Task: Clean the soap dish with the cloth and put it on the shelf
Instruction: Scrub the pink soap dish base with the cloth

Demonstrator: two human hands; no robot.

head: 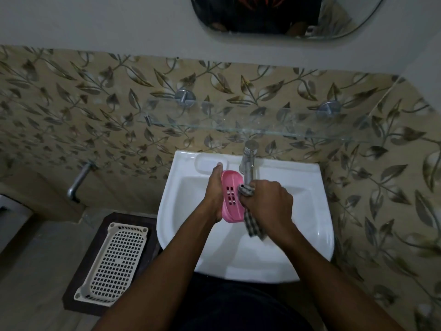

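My left hand [213, 194] grips a pink soap dish [230, 197] with drain slots, held on edge over the white sink [181, 223]. My right hand [269, 204] holds a checked grey cloth [253, 225] bunched against the dish's right side; a tail of the cloth hangs down below my wrist. A glass shelf [250, 125] on two metal brackets runs along the tiled wall above the tap.
A chrome tap [249, 161] stands at the sink's back, just above my hands. A moulded soap recess [207, 163] lies left of it. A cream perforated basket [117, 263] sits on a dark stool at the lower left. A wall spout [78, 180] sticks out left. A mirror [286, 15] hangs above.
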